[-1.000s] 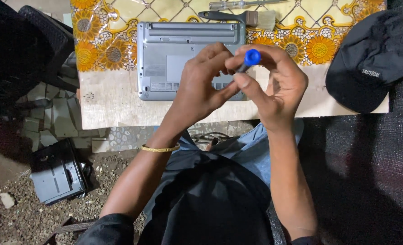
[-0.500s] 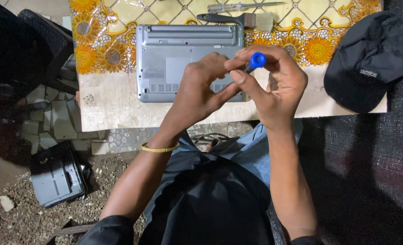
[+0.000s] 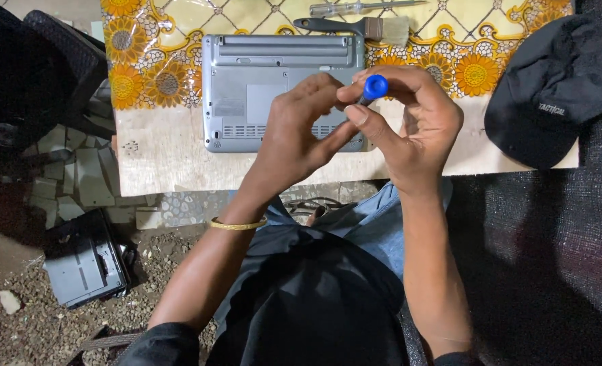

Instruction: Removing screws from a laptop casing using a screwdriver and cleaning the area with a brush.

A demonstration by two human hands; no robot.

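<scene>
Right now both hands meet over the grey laptop (image 3: 281, 91): right hand (image 3: 409, 129) pinches the blue-capped screwdriver (image 3: 374, 88), left hand (image 3: 294, 135) fingertips closed on its shaft. Light, stiff, slim; grip the handle.

Brush (image 3: 355, 27) and cap (image 3: 552, 88) flank the laptop (image 3: 260, 74).

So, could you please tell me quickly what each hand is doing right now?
Left hand: fingers curled, tips meeting the blue-handled tool; a firm grip cannot be told.
Right hand: closed around the blue-handled tool.
</scene>
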